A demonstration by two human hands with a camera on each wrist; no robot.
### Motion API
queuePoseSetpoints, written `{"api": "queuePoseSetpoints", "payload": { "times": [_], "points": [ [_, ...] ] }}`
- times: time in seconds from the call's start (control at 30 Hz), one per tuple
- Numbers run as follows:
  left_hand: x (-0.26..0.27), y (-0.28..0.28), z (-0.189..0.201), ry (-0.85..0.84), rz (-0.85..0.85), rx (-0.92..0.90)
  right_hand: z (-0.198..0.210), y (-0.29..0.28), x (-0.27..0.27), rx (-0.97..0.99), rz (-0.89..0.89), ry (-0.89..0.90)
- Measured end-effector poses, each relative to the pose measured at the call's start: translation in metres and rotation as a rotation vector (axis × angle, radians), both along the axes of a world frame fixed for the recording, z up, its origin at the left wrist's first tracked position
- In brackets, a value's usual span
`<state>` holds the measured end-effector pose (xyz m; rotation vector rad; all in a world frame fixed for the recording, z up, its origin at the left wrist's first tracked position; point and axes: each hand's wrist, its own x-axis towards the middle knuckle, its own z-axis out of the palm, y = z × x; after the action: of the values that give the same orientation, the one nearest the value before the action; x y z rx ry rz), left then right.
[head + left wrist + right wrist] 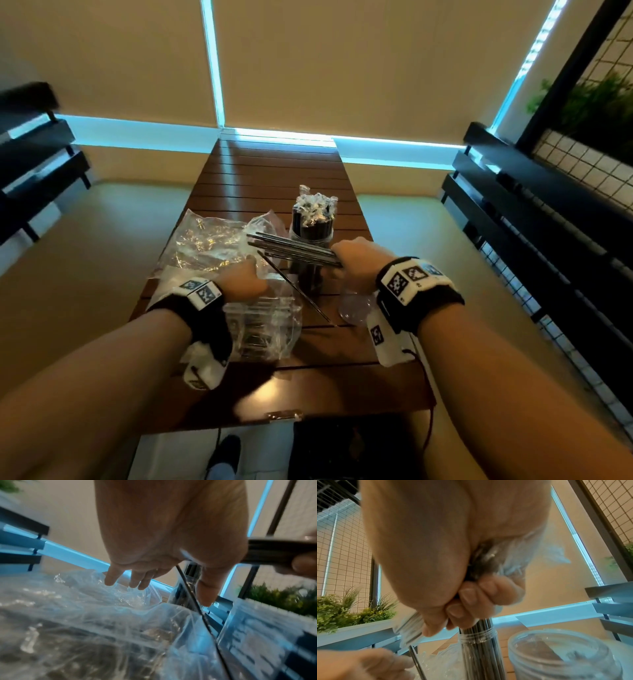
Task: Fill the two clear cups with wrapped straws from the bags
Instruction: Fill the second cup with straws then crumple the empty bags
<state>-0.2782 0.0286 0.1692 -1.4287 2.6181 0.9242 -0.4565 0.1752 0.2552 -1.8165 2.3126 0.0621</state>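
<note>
Forearms are reaching in from six o'clock, each wrist strapped with a black band carrying printed markers. Right hand (354,262) is clamping a bundle of dark wrapped straws (294,248) near one end, fingers curled tight around it, probably so the whole sheaf can be tipped upright and dropped into a cup in one go; the bundle is lying nearly level and pointing toward nine o'clock. Left hand (245,286) is hovering over the near bag (263,329), its fingers (112,577) hanging loosely apart in the wrist view and gripping nothing that I can make out; it is likely steadying or tidying. One stray straw (296,291) is slanting between the two hands, its lower end on the counter (329,370); whether the left thumb is touching it I cannot tell. Just beyond the right hand, at twelve o'clock, the far cup (311,222) is standing upright and already packed with straws, wrapper tips bunching above its rim. A second clear cup (354,308) is sitting half hidden under the right wrist at about four o'clock from the bundle, seemingly the one waiting to be filled. A crumpled second bag (209,240) is lying at ten o'clock.
</note>
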Motion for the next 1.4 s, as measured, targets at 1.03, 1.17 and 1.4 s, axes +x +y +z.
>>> {"api": "queuePoseSetpoints", "payload": {
  "times": [1.03,1.17,1.4],
  "points": [
    [-0.047,0.057,0.19,1.49,0.317,0.355,0.0,-0.029,0.052,-0.787,-0.227,-0.35],
    [-0.041,0.064,0.21,1.534,0.088,0.117,0.006,-0.024,0.044,-0.628,-0.337,-0.501],
    [-0.041,0.082,0.201,1.384,-0.104,-0.022,0.015,-0.024,0.047,-0.559,-0.248,-0.708]
  ]
}}
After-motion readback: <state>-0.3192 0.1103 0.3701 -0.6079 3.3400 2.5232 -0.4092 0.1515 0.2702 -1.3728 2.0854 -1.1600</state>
